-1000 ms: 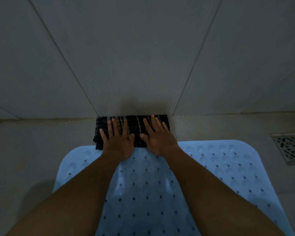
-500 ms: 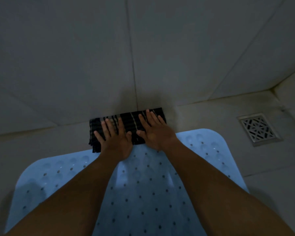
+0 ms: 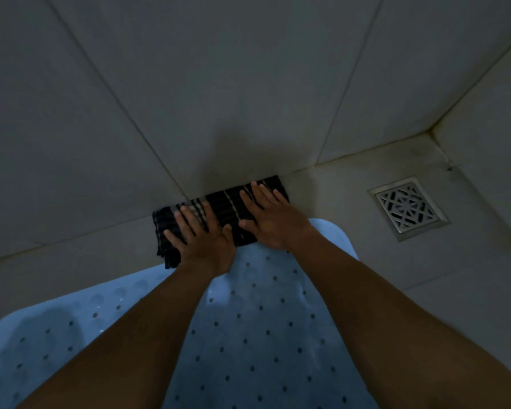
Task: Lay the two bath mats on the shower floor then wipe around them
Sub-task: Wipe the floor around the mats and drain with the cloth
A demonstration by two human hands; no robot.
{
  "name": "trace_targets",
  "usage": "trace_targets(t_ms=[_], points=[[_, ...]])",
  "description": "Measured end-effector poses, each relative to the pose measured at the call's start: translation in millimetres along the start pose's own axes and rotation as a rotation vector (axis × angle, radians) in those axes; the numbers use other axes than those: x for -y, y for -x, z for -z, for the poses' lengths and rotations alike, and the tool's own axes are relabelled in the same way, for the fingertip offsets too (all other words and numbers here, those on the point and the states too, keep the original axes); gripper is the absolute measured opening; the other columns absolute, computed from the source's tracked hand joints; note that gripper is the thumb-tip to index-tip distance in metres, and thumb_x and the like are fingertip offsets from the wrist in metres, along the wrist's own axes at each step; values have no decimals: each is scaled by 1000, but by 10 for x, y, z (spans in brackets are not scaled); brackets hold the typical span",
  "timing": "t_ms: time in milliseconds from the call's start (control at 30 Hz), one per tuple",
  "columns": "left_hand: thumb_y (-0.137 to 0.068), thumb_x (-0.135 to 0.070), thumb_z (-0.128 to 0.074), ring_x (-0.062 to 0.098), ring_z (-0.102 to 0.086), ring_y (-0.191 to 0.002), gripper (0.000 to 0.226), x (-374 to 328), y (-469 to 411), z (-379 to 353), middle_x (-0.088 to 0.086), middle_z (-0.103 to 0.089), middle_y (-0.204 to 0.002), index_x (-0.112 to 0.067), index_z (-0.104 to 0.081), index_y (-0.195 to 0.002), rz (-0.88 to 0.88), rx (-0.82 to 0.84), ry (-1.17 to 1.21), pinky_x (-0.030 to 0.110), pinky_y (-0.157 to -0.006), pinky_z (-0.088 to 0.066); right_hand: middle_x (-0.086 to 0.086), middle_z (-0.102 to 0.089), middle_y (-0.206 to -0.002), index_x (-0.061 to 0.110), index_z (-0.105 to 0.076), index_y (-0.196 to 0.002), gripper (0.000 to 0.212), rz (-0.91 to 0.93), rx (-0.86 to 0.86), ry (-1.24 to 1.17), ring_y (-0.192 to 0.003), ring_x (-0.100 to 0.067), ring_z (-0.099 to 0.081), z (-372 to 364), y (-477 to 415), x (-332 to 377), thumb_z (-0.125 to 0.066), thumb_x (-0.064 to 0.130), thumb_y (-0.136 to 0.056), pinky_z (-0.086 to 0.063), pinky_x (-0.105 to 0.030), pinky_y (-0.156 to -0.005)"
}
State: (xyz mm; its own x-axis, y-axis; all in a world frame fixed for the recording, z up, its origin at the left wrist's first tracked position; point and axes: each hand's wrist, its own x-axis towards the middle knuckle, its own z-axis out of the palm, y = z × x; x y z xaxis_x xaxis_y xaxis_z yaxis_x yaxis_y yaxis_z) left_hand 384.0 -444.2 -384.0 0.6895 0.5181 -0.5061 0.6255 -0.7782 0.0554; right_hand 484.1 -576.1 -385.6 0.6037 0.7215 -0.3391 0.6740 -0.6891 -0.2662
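Note:
A dark striped cloth lies folded on the shower floor, against the foot of the tiled wall. My left hand presses flat on its left part with fingers spread. My right hand presses flat on its right part, fingertips near the wall joint. A light blue bath mat with rows of small holes lies flat under my forearms, its far edge touching the cloth. I see only this one mat.
A square metal floor drain sits in the floor to the right of the mat's corner. The tiled wall rises straight behind the cloth and meets a side wall at the far right corner.
Both hands have slid the cloth to the right along the foot of the wall, towards the mat's right corner and the drain. My view has swung to the right.

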Motion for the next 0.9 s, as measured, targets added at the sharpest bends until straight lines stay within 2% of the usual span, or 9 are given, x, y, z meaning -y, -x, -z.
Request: trace_targets(t_ms=[367, 700, 900], points=[[-101, -54, -8, 36, 33, -144, 71, -767, -23, -72, 21, 35, -156, -21, 30, -151, -17, -21, -13, 64, -114, 14, -5, 20, -164, 23, 10, -158, 69, -37, -11, -28, -151, -16, 18, 103, 156, -733, -19, 56, -104, 10, -37, -122], [-101, -55, -8, 35, 36, -143, 70, -1592, 0, -78, 20, 38, -154, -22, 29, -151, -60, 42, -24, 64, -113, 15, -5, 17, -165, 24, 8, -158, 69, -123, -5, -35, -151, -17, 16, 272, 403, -1462, -23, 54, -104, 9, -37, -122], [-101, -57, -8, 32, 37, -142, 70, -1728, 20, -53, 17, 40, -154, -25, 32, -149, -44, 69, -42, 62, -114, 16, -6, 21, -164, 22, 11, -158, 70, -170, 31, -35, -150, -18, 19, 309, 439, -1511, -23, 52, -104, 12, -40, -121]])
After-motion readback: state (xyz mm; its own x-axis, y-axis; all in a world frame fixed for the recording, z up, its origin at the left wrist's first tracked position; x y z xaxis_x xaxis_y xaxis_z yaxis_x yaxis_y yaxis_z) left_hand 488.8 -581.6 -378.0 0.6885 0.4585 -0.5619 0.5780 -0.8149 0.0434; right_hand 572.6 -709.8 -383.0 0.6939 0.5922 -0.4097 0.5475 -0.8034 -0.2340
